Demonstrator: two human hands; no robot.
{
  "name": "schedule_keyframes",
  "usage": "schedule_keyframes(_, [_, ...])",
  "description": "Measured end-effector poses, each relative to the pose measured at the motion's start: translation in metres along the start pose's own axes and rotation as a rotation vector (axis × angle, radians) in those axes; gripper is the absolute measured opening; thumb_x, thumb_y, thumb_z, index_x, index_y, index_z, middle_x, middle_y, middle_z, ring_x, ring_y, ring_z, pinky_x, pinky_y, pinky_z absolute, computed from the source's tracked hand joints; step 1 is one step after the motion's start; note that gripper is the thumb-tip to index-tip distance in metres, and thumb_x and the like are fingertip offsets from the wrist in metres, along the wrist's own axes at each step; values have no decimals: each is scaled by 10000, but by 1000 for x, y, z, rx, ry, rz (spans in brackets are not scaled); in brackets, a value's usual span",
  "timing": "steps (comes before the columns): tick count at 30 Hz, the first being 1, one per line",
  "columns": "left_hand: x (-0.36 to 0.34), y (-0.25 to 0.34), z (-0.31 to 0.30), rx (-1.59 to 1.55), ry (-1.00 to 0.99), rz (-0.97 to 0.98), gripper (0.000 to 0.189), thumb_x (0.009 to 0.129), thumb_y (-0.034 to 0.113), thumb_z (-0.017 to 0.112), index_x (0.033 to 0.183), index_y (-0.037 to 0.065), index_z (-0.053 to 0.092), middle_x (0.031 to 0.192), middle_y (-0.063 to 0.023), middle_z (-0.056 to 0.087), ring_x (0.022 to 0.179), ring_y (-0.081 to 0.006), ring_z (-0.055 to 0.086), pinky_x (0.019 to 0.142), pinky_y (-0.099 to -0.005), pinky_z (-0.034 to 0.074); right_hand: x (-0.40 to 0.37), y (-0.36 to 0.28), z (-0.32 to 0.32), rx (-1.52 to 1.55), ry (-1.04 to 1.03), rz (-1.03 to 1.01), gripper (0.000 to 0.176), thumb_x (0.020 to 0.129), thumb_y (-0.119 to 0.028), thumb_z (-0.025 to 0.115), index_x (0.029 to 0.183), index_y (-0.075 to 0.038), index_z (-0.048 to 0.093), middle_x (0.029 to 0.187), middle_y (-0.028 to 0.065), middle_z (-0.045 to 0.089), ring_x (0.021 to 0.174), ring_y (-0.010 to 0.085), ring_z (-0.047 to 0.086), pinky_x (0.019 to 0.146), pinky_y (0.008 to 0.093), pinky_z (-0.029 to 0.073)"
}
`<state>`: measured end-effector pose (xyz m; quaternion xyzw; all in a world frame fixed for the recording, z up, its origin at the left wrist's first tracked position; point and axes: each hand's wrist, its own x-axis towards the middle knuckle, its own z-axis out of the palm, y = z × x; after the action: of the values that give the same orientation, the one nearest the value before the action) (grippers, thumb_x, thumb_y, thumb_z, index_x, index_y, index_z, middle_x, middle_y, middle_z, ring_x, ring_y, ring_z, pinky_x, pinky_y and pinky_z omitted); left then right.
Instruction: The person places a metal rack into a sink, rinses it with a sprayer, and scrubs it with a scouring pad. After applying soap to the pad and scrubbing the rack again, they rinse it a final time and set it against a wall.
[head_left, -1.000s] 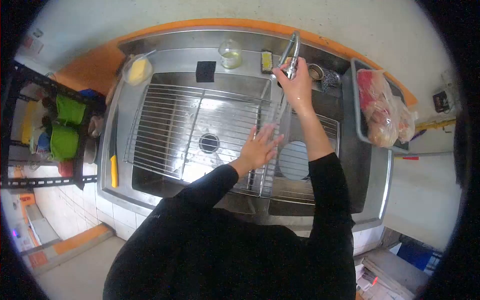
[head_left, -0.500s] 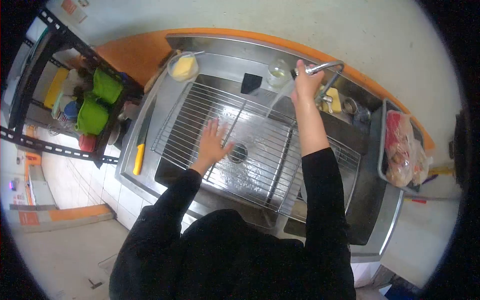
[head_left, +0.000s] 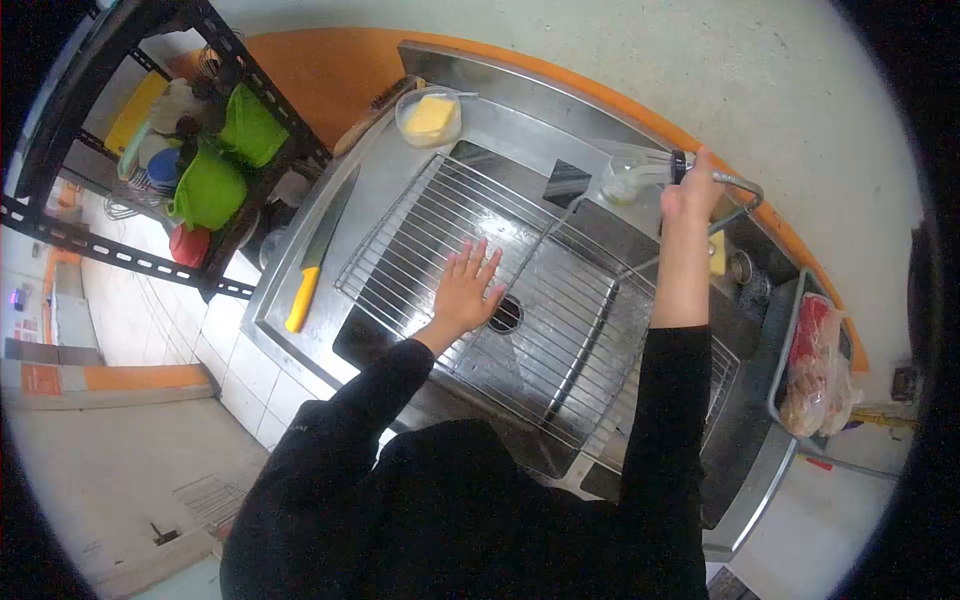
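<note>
My left hand (head_left: 466,296) lies with fingers stretched out over a wire rack (head_left: 400,240), seemingly resting on its bars. That rack spans the steel sink, and the drain (head_left: 507,315) shows between the bars beside my thumb. Higher up on the right, my right hand (head_left: 690,195) is wrapped round the head of a tap (head_left: 740,182). Water sprays leftward from it, across a clear glass jar (head_left: 622,180) at the back ledge. A dark square pad (head_left: 567,183) sits left of the jar.
A yellow-handled knife (head_left: 304,298) lies on the left counter. Behind it stands a tub with a yellow sponge (head_left: 430,114). Bagged items fill a grey bin (head_left: 790,350) at the right. A black shelf (head_left: 150,265) with green containers (head_left: 215,185) stands left.
My right hand has swung the tap head: the spray that fell down onto the rack now runs sideways toward the jar. My left hand stays spread at the rack. The camera view has shifted.
</note>
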<state>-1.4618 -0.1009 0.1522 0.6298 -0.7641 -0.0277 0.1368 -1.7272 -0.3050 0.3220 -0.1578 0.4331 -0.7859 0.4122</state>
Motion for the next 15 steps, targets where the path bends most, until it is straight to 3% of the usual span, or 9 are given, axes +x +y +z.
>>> schedule_keyframes(2, [2,1,4,-84,23,-7,619,911,449,446,1454,195,293,1517,-148,219,1384,-366,225,1112,-493,207,0,6,-5,-82,0,-46,252,878,-138,656,1013,-14,484,927,73,526,875,172,533,733,315,478])
schedule_keyframes(4, [3,-3,5,-217,30,3,631,895,436,493,1438,163,326,1509,-156,235,1379,-370,237,1107,-504,215,-10,-4,-30,-211,-214,-79,280,884,-179,652,1042,-20,483,964,82,529,902,170,523,768,311,456])
schedule_keyframes(5, [6,-10,1,-172,12,21,632,892,445,494,1433,160,335,1503,-163,245,1374,-369,246,1102,-494,230,-16,-12,-44,-275,-321,-97,296,887,-199,649,1056,-23,482,983,86,530,915,169,518,786,309,445])
schedule_keyframes(7, [11,-35,-17,-84,-29,57,636,886,463,497,1422,153,352,1491,-176,266,1365,-369,265,1091,-474,260,-28,-33,-71,-542,-309,-126,306,895,-222,639,1080,-32,487,963,46,526,878,132,507,782,288,428])
schedule_keyframes(8, [13,-50,-25,13,-25,-54,657,878,466,507,1413,115,359,1488,-182,270,1366,-368,263,1090,-476,260,-31,-39,-82,-674,-300,-138,312,899,-234,634,1093,-37,490,954,26,524,860,113,502,780,278,419])
schedule_keyframes(9, [14,-68,-31,112,-24,-164,679,869,468,518,1403,76,365,1484,-188,273,1367,-367,261,1089,-479,260,-29,-42,-90,-704,-322,-181,313,901,-243,631,1091,-37,489,950,26,521,859,112,499,779,273,416])
schedule_keyframes(11, [12,-121,-16,-48,141,-348,723,856,464,533,1395,20,350,1487,-194,265,1363,-371,269,1088,-513,241,-27,-43,-103,-758,-365,-271,318,905,-260,625,1086,-37,489,941,25,516,857,109,494,775,264,410])
schedule_keyframes(14, [8,-105,-12,205,214,-366,717,856,441,536,1384,-8,355,1482,-199,276,1358,-378,277,1089,-535,220,-28,-22,-76,-561,-230,-241,265,894,-231,643,997,-43,487,911,13,498,820,103,471,747,249,391])
schedule_keyframes(15, [7,-91,-11,134,190,-334,698,856,435,534,1376,-1,371,1478,-192,288,1357,-377,280,1091,-531,215,-27,-14,-61,-512,-182,-249,256,892,-224,646,978,-45,484,904,12,494,808,101,466,738,247,389])
